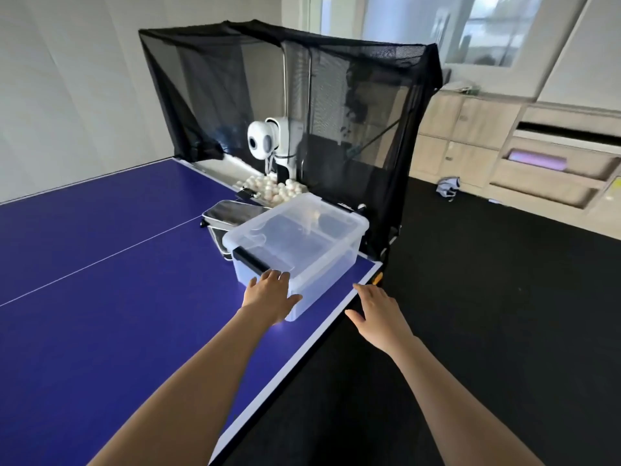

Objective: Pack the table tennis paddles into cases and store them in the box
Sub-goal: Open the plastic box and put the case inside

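Two hands are reaching: my left grip (272,292), fingers spread flat, is touching the lidded box (295,240); my right grip (378,309) is hovering apart beside it. Beyond them a case (232,213) is lying outside, so packing looks unfinished.

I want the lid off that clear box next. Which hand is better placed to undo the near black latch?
Left. The left hand rests on the clear box with its fingertips just beside the black latch. The right hand hovers apart, over the table edge.
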Available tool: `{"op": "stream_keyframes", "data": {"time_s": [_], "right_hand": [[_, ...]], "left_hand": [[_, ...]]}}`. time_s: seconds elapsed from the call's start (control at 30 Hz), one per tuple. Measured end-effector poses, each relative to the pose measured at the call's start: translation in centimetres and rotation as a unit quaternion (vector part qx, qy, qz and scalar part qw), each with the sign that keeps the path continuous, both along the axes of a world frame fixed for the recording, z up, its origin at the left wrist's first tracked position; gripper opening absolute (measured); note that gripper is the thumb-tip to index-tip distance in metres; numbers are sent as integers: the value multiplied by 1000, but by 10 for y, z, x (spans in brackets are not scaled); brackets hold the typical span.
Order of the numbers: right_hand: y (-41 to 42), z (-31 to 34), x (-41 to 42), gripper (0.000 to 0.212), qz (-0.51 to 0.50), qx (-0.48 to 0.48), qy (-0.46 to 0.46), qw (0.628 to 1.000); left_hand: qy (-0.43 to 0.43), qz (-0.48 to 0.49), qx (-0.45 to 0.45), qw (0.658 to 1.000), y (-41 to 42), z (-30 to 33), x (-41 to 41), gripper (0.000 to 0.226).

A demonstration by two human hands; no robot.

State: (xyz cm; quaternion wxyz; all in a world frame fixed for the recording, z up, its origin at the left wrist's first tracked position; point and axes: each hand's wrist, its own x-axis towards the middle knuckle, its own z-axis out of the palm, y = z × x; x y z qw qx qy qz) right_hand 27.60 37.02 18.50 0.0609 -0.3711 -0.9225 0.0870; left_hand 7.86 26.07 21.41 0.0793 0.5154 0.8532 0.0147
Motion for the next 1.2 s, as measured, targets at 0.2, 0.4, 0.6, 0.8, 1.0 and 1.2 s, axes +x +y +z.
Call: {"op": "stream_keyframes", "data": {"time_s": [0.2,0.4,0.6,0.8,1.0,1.2], "right_hand": [[74,-2,-32,61,7,-6,2,1000],[157,-3,-89,60,31,-16,-12,999],[211,-10,-135,59,60,-22,-25,998],[271,-12,-180,60,86,-53,-5,995],[336,-25,-209,57,118,-79,55,988],[411,-44,-258,60,118,-190,82,971]], "left_hand": [[1,14,17,1000,72,-11,-31,61],[-20,50,19,998,132,-25,-81,62],[-13,72,18,997,158,-38,-122,62],[-16,142,77,987,167,-55,-149,64],[-37,302,207,930,142,-86,-146,68],[-187,523,339,759,142,-105,-127,79]]}}
